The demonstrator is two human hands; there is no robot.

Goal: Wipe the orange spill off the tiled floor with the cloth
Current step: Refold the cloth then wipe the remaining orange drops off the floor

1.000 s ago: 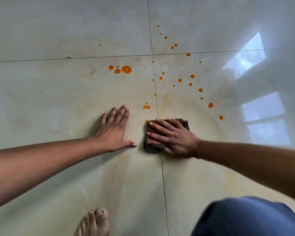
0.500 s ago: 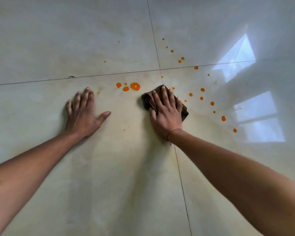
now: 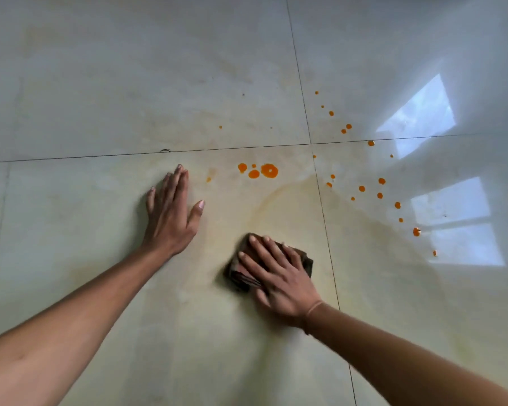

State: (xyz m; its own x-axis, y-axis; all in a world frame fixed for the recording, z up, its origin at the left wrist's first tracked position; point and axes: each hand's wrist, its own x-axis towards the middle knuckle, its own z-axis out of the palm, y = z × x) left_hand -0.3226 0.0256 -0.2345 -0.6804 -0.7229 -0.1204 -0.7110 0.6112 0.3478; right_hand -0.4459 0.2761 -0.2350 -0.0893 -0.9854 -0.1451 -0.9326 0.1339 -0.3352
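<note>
1. The right hand point(image 3: 279, 276) lies flat, fingers straight and slightly spread. It presses down on the folded dark cloth point(image 3: 305, 260) and no finger curls round it.
2. The cloth sits under the palm and fingers on the tiled floor point(image 3: 100, 83). Its layered edge shows left of the hand and one corner shows to the right. It lies just left of a grout line point(image 3: 324, 221).
3. The left hand point(image 3: 170, 221) rests open on bare tile, fingers straight and close together, thumb out. It holds nothing and sits left of the cloth and a little farther away, not touching it.
4. The orange spill point(image 3: 269, 170) is a cluster of larger drops beyond the cloth, apart from both hands.
5. Smaller orange drops point(image 3: 379, 195) scatter right of the grout line, toward the window reflections point(image 3: 452, 206).
6. A faint yellowish smear point(image 3: 264, 197) arcs across the tile between the cloth and the cluster.
7. A thin band point(image 3: 314, 307) circles the right wrist.
</note>
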